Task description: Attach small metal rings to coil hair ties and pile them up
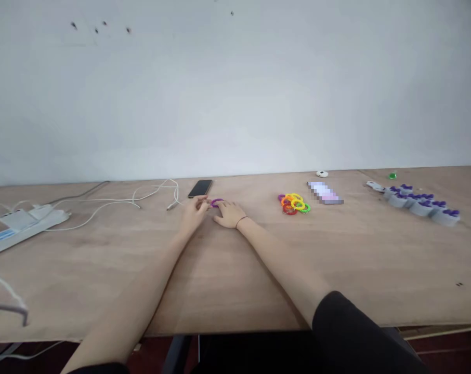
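Both my arms reach out across a wooden table (235,270). My left hand (194,212) and my right hand (230,213) meet around a small purple ring (217,202) lying on the table just in front of a black phone (200,188). Fingertips of both hands touch the ring; the left fingers are curled in a pinch at its left side, while the right fingers lie bent over its right side. A thin band circles my right wrist. A pile of several coloured rings (294,203), red, yellow, orange and green, lies to the right.
White cables (142,196) run from a power strip (21,226) at the left edge. To the right lie a blurred flat card (324,192), a small white object (322,174), a green bit (392,176) and several grey cups with purple tops (422,202). A white wall stands behind.
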Demonstrator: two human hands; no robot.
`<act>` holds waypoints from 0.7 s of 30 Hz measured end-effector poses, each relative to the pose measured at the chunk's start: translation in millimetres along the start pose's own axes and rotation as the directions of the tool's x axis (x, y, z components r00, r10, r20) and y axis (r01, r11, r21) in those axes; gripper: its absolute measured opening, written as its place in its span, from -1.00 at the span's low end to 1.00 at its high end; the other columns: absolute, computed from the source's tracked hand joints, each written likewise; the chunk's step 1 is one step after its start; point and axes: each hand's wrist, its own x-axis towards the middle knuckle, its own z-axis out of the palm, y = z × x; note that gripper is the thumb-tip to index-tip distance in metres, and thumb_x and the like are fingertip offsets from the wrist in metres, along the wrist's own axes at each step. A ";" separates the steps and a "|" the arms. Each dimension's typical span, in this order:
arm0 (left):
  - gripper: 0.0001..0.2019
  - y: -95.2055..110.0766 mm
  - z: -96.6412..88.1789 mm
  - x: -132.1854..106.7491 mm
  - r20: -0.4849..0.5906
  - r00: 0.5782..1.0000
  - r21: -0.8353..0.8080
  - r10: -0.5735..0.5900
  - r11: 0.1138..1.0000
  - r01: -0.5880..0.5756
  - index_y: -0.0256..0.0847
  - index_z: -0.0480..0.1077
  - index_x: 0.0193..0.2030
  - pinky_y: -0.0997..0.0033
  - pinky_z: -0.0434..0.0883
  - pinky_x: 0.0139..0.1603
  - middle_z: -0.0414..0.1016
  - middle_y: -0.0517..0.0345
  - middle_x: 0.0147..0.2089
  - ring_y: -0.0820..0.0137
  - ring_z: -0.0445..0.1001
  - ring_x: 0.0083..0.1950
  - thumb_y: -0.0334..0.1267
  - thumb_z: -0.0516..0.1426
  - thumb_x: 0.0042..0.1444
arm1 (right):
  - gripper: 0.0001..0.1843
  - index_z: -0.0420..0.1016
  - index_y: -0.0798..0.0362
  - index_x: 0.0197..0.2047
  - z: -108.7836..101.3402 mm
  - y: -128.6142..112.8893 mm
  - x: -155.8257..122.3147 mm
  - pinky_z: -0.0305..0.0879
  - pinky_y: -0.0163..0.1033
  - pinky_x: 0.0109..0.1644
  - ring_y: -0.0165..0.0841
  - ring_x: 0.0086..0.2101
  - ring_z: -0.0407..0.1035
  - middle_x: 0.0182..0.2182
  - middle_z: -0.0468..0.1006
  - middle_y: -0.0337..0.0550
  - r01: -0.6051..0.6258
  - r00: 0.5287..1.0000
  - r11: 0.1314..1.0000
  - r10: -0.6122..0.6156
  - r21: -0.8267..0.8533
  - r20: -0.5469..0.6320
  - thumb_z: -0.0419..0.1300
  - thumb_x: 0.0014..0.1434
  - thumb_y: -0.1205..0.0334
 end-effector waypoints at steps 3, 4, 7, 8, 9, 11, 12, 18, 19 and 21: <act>-0.71 -13.8 -27.5 -3.5 0.161 0.986 -0.039 0.040 0.999 -0.034 -0.26 0.31 -0.11 0.31 0.43 -0.19 0.49 0.08 -0.26 0.36 0.49 -0.30 -0.25 -0.02 0.03 | -0.58 0.27 0.11 0.04 -9.2 5.0 -18.8 0.18 -0.11 0.00 -0.20 -0.05 0.29 0.01 0.37 0.03 0.027 1.000 0.999 -0.028 -0.035 -0.009 0.01 0.16 0.10; -0.70 -13.7 -28.6 -6.1 0.218 0.974 -0.014 0.066 0.998 -0.065 -0.27 0.31 -0.11 0.31 0.43 -0.21 0.50 0.09 -0.27 0.37 0.48 -0.32 -0.24 -0.01 0.02 | -0.64 0.30 0.10 0.00 -14.3 8.6 -29.3 0.21 -0.15 -0.06 -0.22 -0.11 0.32 -0.03 0.40 0.00 0.030 0.999 0.998 -0.031 -0.048 -0.019 0.01 0.16 0.14; -0.59 1.4 -16.6 -19.0 0.376 0.920 0.042 0.107 0.990 -0.132 -0.27 0.26 0.03 0.34 0.40 -0.21 0.50 0.16 -0.30 0.37 0.46 -0.33 -0.25 0.00 0.01 | -0.77 0.35 0.09 -0.15 -33.9 24.7 -69.3 0.21 -0.23 -0.20 -0.28 -0.24 0.36 -0.19 0.47 -0.06 0.008 0.998 0.996 -0.013 -0.083 -0.056 0.00 0.15 0.21; -0.55 10.2 -10.2 -24.4 0.417 0.899 0.033 0.129 0.987 -0.157 -0.27 0.22 0.08 0.35 0.39 -0.18 0.50 0.17 -0.31 0.37 0.46 -0.30 -0.26 0.00 0.01 | -0.80 0.35 0.09 -0.19 -41.2 31.1 -83.8 0.20 -0.25 -0.23 -0.30 -0.27 0.35 -0.25 0.48 -0.08 -0.003 0.998 0.996 -0.004 -0.090 -0.069 -0.01 0.16 0.23; -0.53 19.9 -3.6 -30.1 0.461 0.875 0.025 0.150 0.983 -0.181 -0.26 0.19 0.12 0.36 0.38 -0.18 0.50 0.19 -0.32 0.37 0.46 -0.29 -0.26 0.00 0.02 | -0.83 0.35 0.09 -0.24 -48.5 37.4 -98.1 0.19 -0.27 -0.26 -0.33 -0.30 0.34 -0.30 0.47 -0.11 -0.005 0.997 0.996 -0.002 -0.091 -0.080 -0.01 0.16 0.25; -0.49 39.4 8.9 -40.8 0.547 0.815 -0.010 0.189 0.976 -0.220 -0.22 0.15 0.16 0.41 0.36 -0.22 0.50 0.23 -0.32 0.40 0.45 -0.32 -0.30 0.00 0.01 | -0.88 0.34 0.09 -0.31 -62.4 48.7 -123.9 0.17 -0.30 -0.30 -0.38 -0.38 0.31 -0.38 0.45 -0.14 -0.008 0.996 0.997 0.001 -0.077 -0.089 0.01 0.13 0.30; -0.48 48.1 14.5 -45.3 0.561 0.803 -0.029 0.203 0.974 -0.226 -0.21 0.12 0.18 0.42 0.35 -0.22 0.49 0.25 -0.32 0.42 0.44 -0.35 -0.32 -0.01 0.01 | -0.90 0.34 0.09 -0.34 -68.4 52.9 -134.5 0.16 -0.31 -0.30 -0.39 -0.40 0.29 -0.40 0.44 -0.15 0.002 0.995 0.998 -0.008 -0.061 -0.102 0.01 0.11 0.33; -0.43 69.3 34.8 -56.5 0.593 0.769 -0.062 0.240 0.965 -0.253 -0.21 0.05 0.21 0.44 0.32 -0.29 0.46 0.25 -0.34 0.45 0.40 -0.41 -0.35 -0.01 0.00 | -0.79 0.33 0.07 -0.19 -80.9 56.9 -153.6 0.18 -0.16 -0.02 -0.26 -0.13 0.25 -0.18 0.42 -0.07 0.084 0.964 0.996 -0.084 -0.010 -0.253 0.11 0.03 0.33; -0.43 68.9 35.6 -56.5 0.589 0.772 -0.060 0.239 0.966 -0.253 -0.21 0.05 0.21 0.45 0.31 -0.30 0.45 0.25 -0.35 0.45 0.39 -0.42 -0.35 -0.01 0.00 | -0.72 0.32 0.08 -0.13 -78.8 55.6 -150.3 0.18 -0.13 -0.01 -0.24 -0.11 0.24 -0.14 0.40 -0.03 0.052 0.962 0.998 -0.055 -0.018 -0.269 0.14 0.03 0.26; -0.42 67.2 35.3 -56.3 0.583 0.778 -0.056 0.232 0.967 -0.247 -0.21 0.04 0.22 0.45 0.31 -0.30 0.45 0.25 -0.34 0.45 0.39 -0.41 -0.36 0.00 -0.01 | -0.60 0.30 0.12 -0.08 -72.7 53.4 -142.1 0.18 -0.09 0.01 -0.19 -0.09 0.24 -0.11 0.38 0.03 -0.022 0.963 0.999 0.012 -0.036 -0.268 0.17 0.04 0.12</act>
